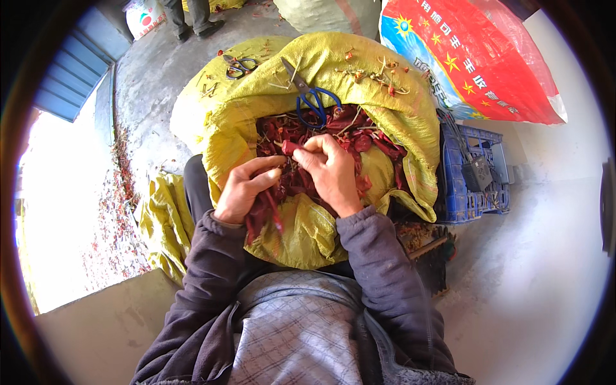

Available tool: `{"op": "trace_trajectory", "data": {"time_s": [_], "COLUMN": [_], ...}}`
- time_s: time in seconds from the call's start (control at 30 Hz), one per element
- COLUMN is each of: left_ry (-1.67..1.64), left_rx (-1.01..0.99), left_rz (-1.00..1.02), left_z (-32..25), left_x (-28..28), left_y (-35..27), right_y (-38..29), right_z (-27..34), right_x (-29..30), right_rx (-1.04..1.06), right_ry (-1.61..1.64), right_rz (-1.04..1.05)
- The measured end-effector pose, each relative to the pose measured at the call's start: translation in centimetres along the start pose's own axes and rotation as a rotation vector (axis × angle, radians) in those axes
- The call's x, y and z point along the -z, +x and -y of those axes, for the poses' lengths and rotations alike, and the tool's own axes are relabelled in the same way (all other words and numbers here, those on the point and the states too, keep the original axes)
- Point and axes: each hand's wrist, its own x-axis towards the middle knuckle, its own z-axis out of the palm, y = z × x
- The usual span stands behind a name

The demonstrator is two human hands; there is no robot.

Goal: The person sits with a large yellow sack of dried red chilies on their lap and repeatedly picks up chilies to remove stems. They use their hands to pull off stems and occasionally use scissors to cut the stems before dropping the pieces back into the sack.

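Note:
Several dried red chili peppers [262, 211] hang from my left hand [250, 187], held under its curled fingers. Between the thumb and forefinger of my right hand [332, 171] is a single dried chili [290, 147], its pale stem pointing up and left. Both hands are over the mouth of a yellow woven sack [308, 45], whose rim is rolled down around a heap of dried chilies [284, 130]. Blue-handled scissors [313, 98] lie across the far rim, handles over the heap. A second pair of scissors [240, 67], with dark handles, rests farther left on the sack.
Cut stems [385, 79] litter the rim. To the right are a blue plastic crate [474, 202] with a black adapter [477, 173] and a large red printed bag [462, 53]. Another yellow sack [166, 216] lies left. A person's legs [192, 19] stand beyond, near a pale sack [332, 17].

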Motion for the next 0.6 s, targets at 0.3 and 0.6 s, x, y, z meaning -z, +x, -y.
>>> {"op": "trace_trajectory", "data": {"time_s": [0.3,0.6], "left_ry": [-0.148,0.478], "left_rx": [-0.069,-0.243], "left_rz": [0.016,-0.065], "left_z": [0.8,2.8], "left_x": [-1.6,-1.4], "left_y": [0.9,0.5], "right_y": [-3.1,-4.4], "right_z": [0.4,0.9], "right_x": [-1.1,-0.5], "right_rx": [0.586,0.355], "right_ry": [-0.392,-0.393], "right_rz": [-0.005,0.085]}}
